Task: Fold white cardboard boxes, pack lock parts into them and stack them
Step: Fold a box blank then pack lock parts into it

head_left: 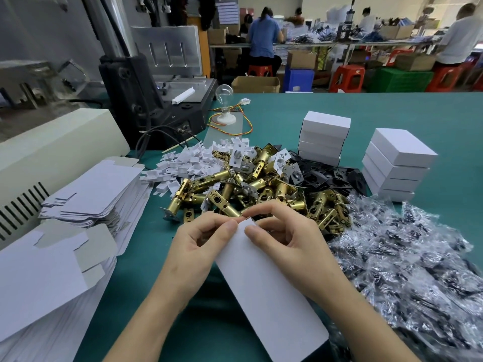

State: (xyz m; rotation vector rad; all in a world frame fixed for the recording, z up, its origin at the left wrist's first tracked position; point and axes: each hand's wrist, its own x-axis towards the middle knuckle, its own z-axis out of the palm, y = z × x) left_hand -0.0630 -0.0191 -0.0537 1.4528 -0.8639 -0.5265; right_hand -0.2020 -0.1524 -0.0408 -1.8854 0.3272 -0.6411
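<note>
**Both hands pinch the top end of a flat white box**

The left hand's (201,244) thumb and curled fingers (231,227) close on the far end of a flat, unfolded white box (266,296). The right hand (285,239) pinches the same end from the other side, thumb on top and fingers bent behind the card. The two thumbs sit just beside each other. The box slants from the fingertips down toward the lower right and is held over the green table (261,111).

Just beyond the fingers lies a heap of brass latches (261,184). White plastic pieces (188,163) are heaped at its far left and black plates (326,173) at its far right. Clear bags of small dark parts (405,257) spread to the right of the right hand.

To the left are two piles of flat box blanks, one nearer (39,278) and one farther (99,194). Across the table stand two stacks of folded white boxes, one behind the black plates (324,138) and one farther right (394,165). A light bulb (224,92) on a white base stands at the back, beside a dark machine (156,82).
</note>
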